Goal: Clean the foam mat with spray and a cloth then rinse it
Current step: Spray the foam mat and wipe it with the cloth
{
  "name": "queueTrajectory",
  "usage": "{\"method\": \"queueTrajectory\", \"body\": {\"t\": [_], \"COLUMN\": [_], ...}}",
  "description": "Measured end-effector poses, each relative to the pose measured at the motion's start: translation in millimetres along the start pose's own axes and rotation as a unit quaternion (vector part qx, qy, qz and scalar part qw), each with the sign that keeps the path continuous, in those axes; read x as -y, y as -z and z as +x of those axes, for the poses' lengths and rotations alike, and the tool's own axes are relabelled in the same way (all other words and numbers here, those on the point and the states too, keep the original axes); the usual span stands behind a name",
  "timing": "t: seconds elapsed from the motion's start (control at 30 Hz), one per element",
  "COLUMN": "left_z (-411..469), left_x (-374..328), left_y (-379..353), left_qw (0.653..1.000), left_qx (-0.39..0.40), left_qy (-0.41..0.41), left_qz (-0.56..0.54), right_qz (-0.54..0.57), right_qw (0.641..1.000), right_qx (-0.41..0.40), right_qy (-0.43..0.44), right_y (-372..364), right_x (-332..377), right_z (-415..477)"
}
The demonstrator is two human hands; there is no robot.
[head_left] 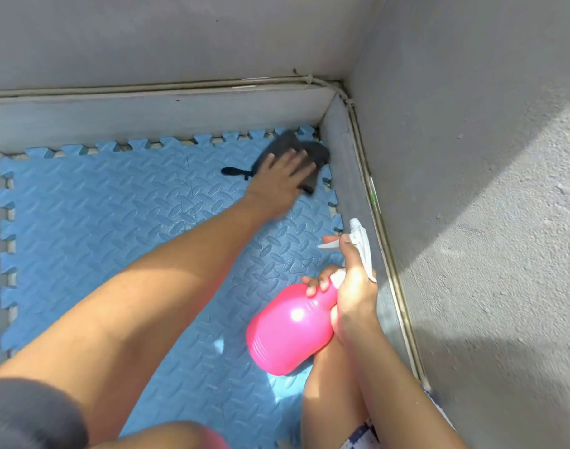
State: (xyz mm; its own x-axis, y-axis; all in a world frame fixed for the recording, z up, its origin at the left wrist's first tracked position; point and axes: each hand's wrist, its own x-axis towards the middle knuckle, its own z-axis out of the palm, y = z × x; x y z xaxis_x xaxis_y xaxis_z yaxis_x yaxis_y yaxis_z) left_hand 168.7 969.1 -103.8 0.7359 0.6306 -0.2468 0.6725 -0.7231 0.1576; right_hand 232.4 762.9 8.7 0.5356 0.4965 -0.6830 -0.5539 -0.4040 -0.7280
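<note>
Wiping step: dark cloth pressed flat by left hand on mat; spray bottle gripped in right hand. Next, prob.: rinsing needed.

Left hand reaches far forward, fingers spread flat; right hand stays near, fingers curled

Left hand presses cloth on mat; right hand grips bottle.
</note>
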Motion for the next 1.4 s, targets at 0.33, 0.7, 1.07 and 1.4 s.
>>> {"method": "queueTrajectory", "body": {"t": [0.33, 0.7, 1.07, 1.4], "left_z": [-91.0, -212.1, -124.1, -89.3], "left_x": [93.6, 184.8, 35.4, -27.3], "left_y": [-18.1, -36.2, -28.3, -24.6], "left_qw": [0.974, 0.902, 0.995, 0.993], "left_qx": [-0.067, -0.087, -0.016, 0.035], "left_qy": [0.2, 0.413, 0.084, -0.115], "left_qz": [-0.083, -0.094, -0.06, 0.002], "right_qz": [-0.029, -0.028, 0.031, 0.039], "right_qw": [0.999, 0.986, 0.999, 0.999], "right_qx": [0.017, 0.05, 0.013, 0.008], "right_qy": [-0.03, -0.156, 0.011, 0.003], "right_y": [-13.5, -39.6, -13.9, 9.3], "right_x": [-8.8, -55.5, -1.6, 4.4], "right_z": [6.9, -15.0, -11.0, -3.7]}}
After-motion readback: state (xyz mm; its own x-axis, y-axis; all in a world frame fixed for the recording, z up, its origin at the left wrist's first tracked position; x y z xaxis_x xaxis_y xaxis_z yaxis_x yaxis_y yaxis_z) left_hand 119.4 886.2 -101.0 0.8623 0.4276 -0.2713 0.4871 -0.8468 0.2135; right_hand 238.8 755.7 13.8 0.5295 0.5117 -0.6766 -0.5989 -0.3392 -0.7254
